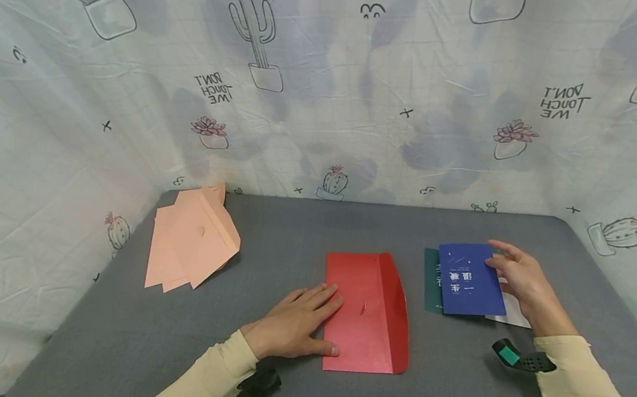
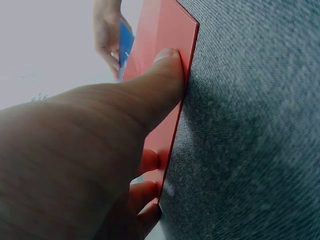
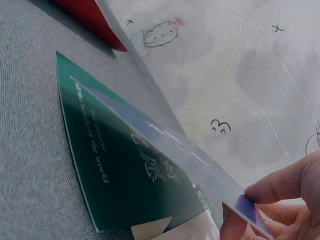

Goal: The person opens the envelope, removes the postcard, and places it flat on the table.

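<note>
My left hand (image 1: pixel 298 321) rests on the left edge of a red envelope (image 1: pixel 352 314), fingers spread and thumb on its near corner. The envelope's flap (image 1: pixel 396 319) faces right and stands a little raised. At the right, my right hand (image 1: pixel 524 284) pinches a blue card (image 1: pixel 471 280) with white lettering by its right edge. In the right wrist view the blue card is tilted up over a dark green card (image 3: pixel 115 160), between thumb and finger. A white card (image 1: pixel 515 310) pokes out below my right hand, partly covered.
Several peach envelopes (image 1: pixel 190 239) lie overlapping at the back left of the grey table (image 1: pixel 285 227). A cactus-print sheet (image 1: pixel 307 92) hangs along the back and sides. Each wrist wears a black strap (image 1: pixel 536 362).
</note>
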Available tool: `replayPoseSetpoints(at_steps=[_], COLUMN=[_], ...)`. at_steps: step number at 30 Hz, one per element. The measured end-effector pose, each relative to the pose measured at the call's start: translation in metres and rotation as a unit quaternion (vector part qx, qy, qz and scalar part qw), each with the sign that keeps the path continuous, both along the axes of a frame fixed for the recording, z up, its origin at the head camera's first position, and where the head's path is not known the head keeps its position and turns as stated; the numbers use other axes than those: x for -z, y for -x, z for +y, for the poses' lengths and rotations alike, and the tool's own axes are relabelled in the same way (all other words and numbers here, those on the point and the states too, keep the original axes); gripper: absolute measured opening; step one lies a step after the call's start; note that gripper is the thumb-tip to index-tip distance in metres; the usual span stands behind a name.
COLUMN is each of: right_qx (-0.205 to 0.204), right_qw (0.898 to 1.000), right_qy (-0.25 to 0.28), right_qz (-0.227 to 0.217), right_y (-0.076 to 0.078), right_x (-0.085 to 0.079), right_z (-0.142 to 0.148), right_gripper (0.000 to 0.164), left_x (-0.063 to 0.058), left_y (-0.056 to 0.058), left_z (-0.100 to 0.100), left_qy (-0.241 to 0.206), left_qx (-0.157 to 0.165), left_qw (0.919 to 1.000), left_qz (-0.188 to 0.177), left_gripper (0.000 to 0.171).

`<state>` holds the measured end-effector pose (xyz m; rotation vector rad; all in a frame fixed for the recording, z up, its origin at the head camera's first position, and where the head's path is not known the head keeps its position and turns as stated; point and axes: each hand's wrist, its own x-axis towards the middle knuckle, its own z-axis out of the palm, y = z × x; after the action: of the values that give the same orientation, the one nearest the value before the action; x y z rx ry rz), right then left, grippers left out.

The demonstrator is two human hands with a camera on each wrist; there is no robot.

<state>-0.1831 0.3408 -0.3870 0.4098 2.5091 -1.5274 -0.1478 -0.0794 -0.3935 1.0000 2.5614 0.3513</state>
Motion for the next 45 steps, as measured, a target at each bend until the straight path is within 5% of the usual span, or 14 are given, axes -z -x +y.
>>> replayPoseSetpoints(at_steps=[37, 45], right_qx=[0.051, 0.047], right_qw=[0.997, 0.997], right_qy=[-0.050, -0.044], right_qz=[-0.012, 0.033], right_y=[0.002, 0.019], right_x=[0.005, 0.036], right_z=[0.005, 0.017], right_gripper=[0.069, 0.077], left_x=[0.002, 0.002], left_y=[0.001, 0.001], left_z=[0.000, 0.001], left_qy=[0.011, 0.011], left_qx=[0.005, 0.001], left_qw=[0.9999, 0.9999], left_qz=[0.006, 0.002], left_gripper=[0.088, 0.088])
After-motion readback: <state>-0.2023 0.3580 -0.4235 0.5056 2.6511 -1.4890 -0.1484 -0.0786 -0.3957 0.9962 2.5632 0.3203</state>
